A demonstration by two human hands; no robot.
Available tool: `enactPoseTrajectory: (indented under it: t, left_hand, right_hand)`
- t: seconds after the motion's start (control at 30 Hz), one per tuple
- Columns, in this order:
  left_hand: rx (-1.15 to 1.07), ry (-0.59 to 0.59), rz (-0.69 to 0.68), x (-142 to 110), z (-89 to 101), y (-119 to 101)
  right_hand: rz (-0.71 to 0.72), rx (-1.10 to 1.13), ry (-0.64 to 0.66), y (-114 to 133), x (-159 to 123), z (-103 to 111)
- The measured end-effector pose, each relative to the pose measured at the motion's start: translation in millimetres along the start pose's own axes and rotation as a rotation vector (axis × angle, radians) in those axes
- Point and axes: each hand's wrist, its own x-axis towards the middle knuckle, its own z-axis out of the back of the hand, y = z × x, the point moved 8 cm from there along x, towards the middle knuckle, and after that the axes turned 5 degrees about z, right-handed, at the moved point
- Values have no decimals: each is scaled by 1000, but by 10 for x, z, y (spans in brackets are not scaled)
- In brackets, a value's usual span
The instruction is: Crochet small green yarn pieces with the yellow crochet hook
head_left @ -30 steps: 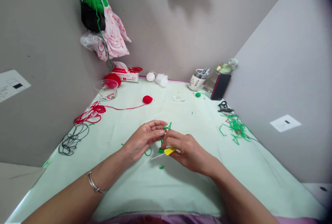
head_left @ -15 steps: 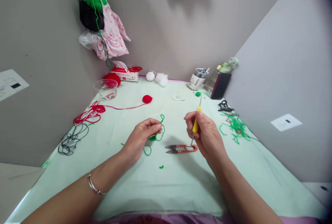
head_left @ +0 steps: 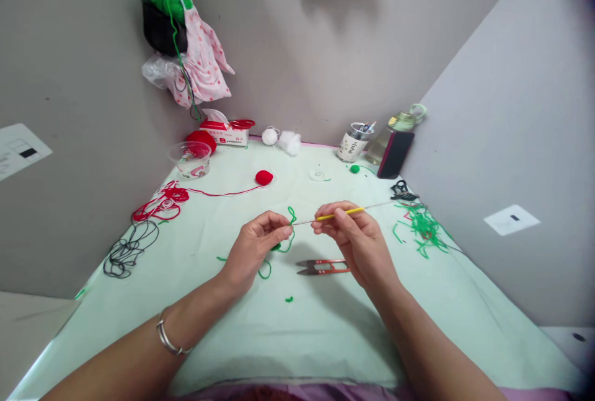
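Note:
Between thumb and fingertips, my left hand (head_left: 255,245) pinches green yarn (head_left: 292,212), with a small loop standing above the fingers and strands hanging below. My right hand (head_left: 357,238) grips a crochet hook (head_left: 341,214) by its yellow handle, the shaft pointing left. The hook's metal tip touches or nearly touches the yarn at my left fingertips; whether it is through the loop I cannot tell. Orange-handled thread snips (head_left: 321,266) lie on the table beneath my right hand, which hides their right end. A scrap of green yarn (head_left: 289,299) lies nearer to me.
A red yarn ball (head_left: 264,177) and a clear plastic tub (head_left: 189,160) are farther back. Loose red yarn (head_left: 160,201) and dark cord (head_left: 130,249) lie left. Green scraps (head_left: 425,227) are heaped right, below a leaning phone (head_left: 396,154) and a pen holder (head_left: 352,142).
My right hand has turned the crochet hook from upright to nearly level and brought its tip left to the yarn. My left hand has hardly moved.

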Motion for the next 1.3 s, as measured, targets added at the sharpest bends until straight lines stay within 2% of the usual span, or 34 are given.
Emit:
enactPoseTrajectory:
  t: [0.17,0.27,0.4,0.47,0.67,0.8,0.9,1.03,1.3]
  left_hand:
    - [-3,-1,8,-12,-12,-8]
    - [-3,-1,10,-14,-17,-17]
    - [-8,-3,14,-17,-3,-24]
    - [-11,-6,20,-17,7,-25]
    - [-19,-15,26,-16,5,-54]
    - [-17,-16,29,-24,1,-58]
    - [-17,-17,31,-23,9,-46]
    - [-16,-15,29,-9,6,-35]
    - [-14,20,40,-16,-39,-36]
  right_hand:
    - [9,21,-23,42,12,15]
    - [26,-51,-61,75,21,84]
    - [-88,-207,66,3,21,55]
    - [-106,-207,111,-3,19,34]
    - [-13,-10,84,120,24,25]
    - [120,-67,2,237,0,62]
    - [165,-100,-39,263,-20,78]
    - [166,-138,-41,233,-27,85]
    - [139,-137,42,129,-38,44]
